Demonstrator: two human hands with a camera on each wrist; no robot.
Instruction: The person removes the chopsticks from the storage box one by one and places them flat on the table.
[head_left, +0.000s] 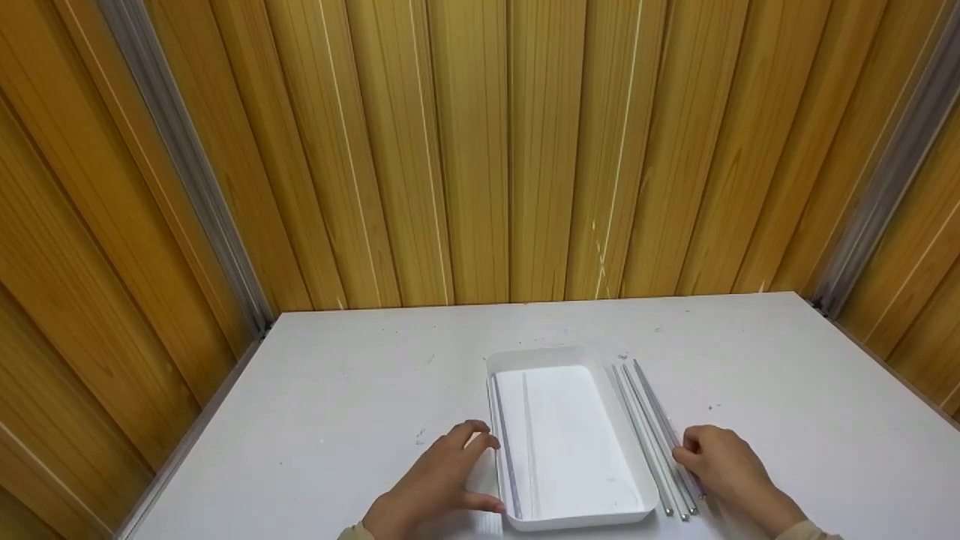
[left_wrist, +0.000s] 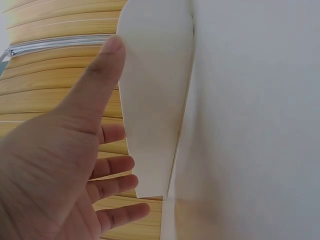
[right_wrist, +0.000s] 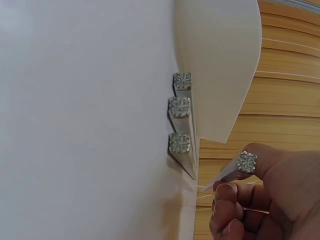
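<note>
Right of the tray, the right hand (head_left: 724, 461) is pinching a metal rod (right_wrist: 246, 162), probably stiff and slippery, best gripped near its middle. Across, the left hand (head_left: 450, 465) is resting spread at the left wall of the white tray (head_left: 577, 442). Between, three other rods (right_wrist: 180, 106) are lying close on the desk (head_left: 337, 427), crowding the fingers. Beyond, a wood-patterned wall (head_left: 540, 150) is standing.

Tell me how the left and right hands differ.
The left hand spreads its thumb and fingers; the right hand curls its fingers. The left hand is beside the white tray; the right hand pinches a silvery rod, near three more rods. Both are bare, with pale sleeves.
</note>
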